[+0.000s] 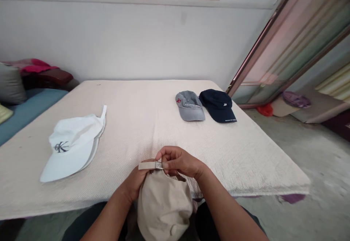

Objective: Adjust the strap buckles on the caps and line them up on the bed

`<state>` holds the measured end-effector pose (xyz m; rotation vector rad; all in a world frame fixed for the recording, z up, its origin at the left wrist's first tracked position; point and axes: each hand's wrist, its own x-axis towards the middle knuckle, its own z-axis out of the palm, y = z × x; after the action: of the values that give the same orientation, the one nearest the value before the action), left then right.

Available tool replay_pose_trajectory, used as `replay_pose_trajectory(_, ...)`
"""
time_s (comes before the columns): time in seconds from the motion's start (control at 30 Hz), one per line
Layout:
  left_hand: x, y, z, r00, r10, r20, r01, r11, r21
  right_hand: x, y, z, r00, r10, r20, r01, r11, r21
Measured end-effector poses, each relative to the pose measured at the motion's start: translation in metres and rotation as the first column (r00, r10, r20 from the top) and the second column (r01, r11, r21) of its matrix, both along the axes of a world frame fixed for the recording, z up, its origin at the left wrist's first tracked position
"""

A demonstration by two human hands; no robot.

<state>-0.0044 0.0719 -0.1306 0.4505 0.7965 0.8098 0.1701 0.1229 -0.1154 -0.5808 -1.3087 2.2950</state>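
Observation:
A beige baseball cap point(164, 204) hangs at the table's front edge, above my lap, with its back strap on top. My right hand point(180, 162) pinches that strap beside its metal buckle point(159, 165). On the other side, my left hand point(138, 179) grips the cap near the strap's loose end, its fingers partly hidden behind the fabric. To the left lie stacked white caps point(73, 142), the upper one with dark letters and its strap end sticking up. A grey cap point(190, 105) and a navy cap point(218, 105) sit side by side at the far right.
A cream cloth covers the table point(131, 124), which stands against a white wall point(123, 40). At the left is a blue seat point(35, 100) with a grey cushion point(11, 83). A glass sliding door point(290, 44) and a lined bin point(290, 103) are at the right.

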Motion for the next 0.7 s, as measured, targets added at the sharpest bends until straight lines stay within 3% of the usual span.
replay_pose_trajectory(0.23,-0.002,0.0,0.003,0.999,0.03,-0.036,-0.028,0.997,0.073,-0.004,0.001,0.0,0.999,-0.05,0.021,0.051,0.997,-0.05)
replay_pose_trajectory(0.37,-0.009,-0.001,0.004,0.994,0.093,-0.05,-0.093,0.996,0.007,-0.004,0.002,-0.002,0.998,-0.057,0.027,0.058,0.997,-0.044)
replay_pose_trajectory(0.5,-0.012,-0.001,0.008,0.998,-0.018,0.062,0.02,0.999,-0.031,-0.004,0.002,-0.002,0.998,-0.035,0.052,0.038,0.998,-0.058)
replay_pose_trajectory(0.7,-0.017,0.0,0.009,0.988,-0.096,-0.124,0.11,0.988,0.113,-0.008,0.002,-0.002,0.99,-0.021,0.142,0.024,1.0,-0.019)
